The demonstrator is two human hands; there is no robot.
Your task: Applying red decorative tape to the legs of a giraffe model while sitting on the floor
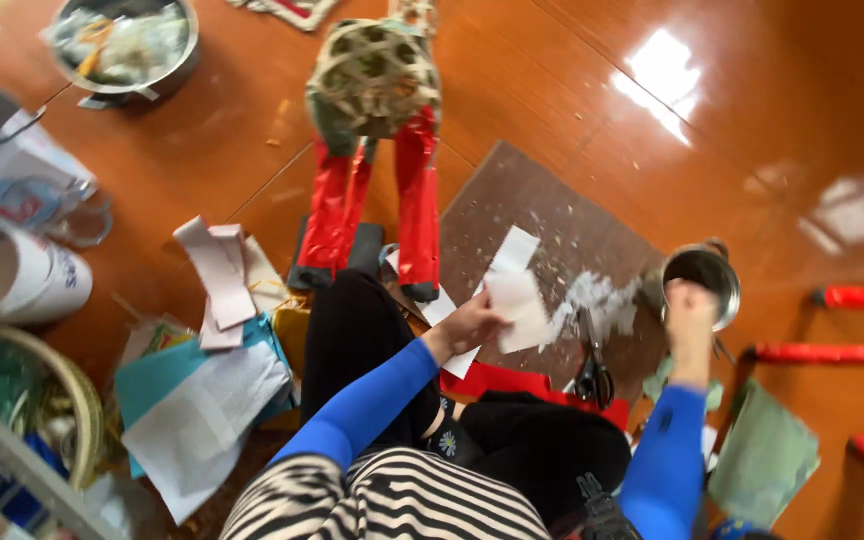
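two hands: both are out over the floor at once, each in a bright blue sleeve, one on paper and one at a pot.
left hand [467, 325]: fingers closed in a pinch on a small white paper sheet [517, 305], which it keeps flat over the brown cardboard work mat [542, 215], probably so scraps fall on the mat.
right hand [690, 305]: curled over the rim of a small round steel pot [702, 272] at the mat's right corner; whether the fingers grip something is too blurred to tell.
paper sheet: at the mat's near edge, just ahead of the knees in black trousers.
scissors: dark-handled scissors [592, 370] lie between the two hands, within reach of either.
white bits [592, 295]: strewn on the mat between sheet and pot.
woven figure: a lattice ball with red-wrapped legs [377, 150] stands beyond the knees, facing the person.
paper pile: pink, white and teal sheets [212, 370] heaped to the left, near the left arm.
red sticks [837, 352]: set apart to the right.
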